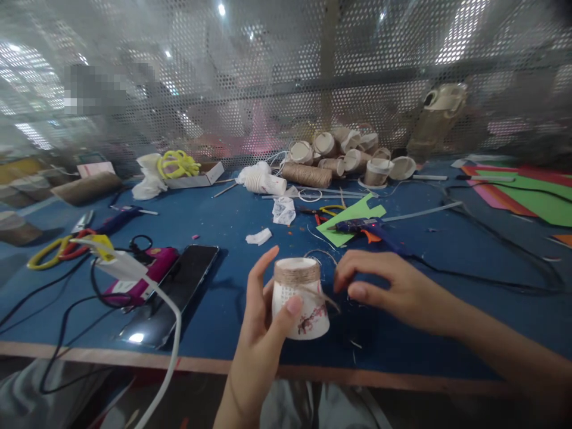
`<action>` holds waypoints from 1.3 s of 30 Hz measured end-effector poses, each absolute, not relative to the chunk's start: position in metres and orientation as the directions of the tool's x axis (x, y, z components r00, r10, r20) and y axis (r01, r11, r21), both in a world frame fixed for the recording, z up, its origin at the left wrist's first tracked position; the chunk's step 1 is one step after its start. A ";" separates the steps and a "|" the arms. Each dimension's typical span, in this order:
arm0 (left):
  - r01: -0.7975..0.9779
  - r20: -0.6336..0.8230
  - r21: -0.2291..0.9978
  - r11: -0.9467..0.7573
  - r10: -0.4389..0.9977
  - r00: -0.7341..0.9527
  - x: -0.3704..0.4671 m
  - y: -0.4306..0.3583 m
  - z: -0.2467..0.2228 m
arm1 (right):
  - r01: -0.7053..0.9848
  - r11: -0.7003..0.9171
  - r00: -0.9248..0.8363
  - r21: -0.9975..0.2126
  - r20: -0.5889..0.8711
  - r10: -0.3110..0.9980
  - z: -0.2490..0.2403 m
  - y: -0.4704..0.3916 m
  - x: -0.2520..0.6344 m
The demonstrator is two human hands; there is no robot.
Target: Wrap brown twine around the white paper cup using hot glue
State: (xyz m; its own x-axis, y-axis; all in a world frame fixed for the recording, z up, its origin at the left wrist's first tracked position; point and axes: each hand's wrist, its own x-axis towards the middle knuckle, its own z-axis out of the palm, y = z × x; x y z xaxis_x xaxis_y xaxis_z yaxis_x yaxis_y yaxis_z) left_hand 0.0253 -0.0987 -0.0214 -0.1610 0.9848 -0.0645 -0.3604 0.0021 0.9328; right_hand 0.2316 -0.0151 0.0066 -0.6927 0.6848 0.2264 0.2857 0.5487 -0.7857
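Note:
My left hand (263,328) is wrapped round a white paper cup (306,319) that stands upside down, narrow end up. Printed pink blossoms and small lettering mark its side. Several turns of brown twine (297,274) circle the cup's upper part, and a loose twine end sticks out at its right. Just right of the cup, my right hand (379,283) hovers with loosely bent fingers, thumb apart from them, and nothing visible in its grasp. Behind it, a blue glue gun (361,226) with a clear glue stick lies on a cut green paper piece (346,232).
At left lie a black phone (196,268), a magenta device (147,271) with a white cable, and scissors (67,244). Twine-wrapped cups (324,143), a twine roll (308,174) and stacked paper cups (266,182) line the back. Coloured paper sheets (536,190) lie right, near black cords.

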 end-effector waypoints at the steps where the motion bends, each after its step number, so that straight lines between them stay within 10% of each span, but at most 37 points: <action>1: -0.329 -0.050 0.944 -0.010 0.983 -0.174 0.026 -0.099 -0.022 | 0.222 0.537 -0.728 -0.814 0.228 0.647 0.006 -0.021 0.226; 39: -0.306 -0.075 0.951 0.042 0.992 -0.098 0.025 -0.100 -0.019 | 0.180 0.504 -0.642 -0.845 0.287 0.711 0.001 -0.032 0.216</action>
State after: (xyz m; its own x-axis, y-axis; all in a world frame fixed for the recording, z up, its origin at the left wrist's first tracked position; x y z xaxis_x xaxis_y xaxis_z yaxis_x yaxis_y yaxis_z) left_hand 0.0248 -0.1005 -0.0193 -0.0983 0.9923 -0.0754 -0.3063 0.0419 0.9510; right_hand 0.2162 -0.0324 0.0012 -0.6422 0.7106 0.2874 0.1795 0.5040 -0.8449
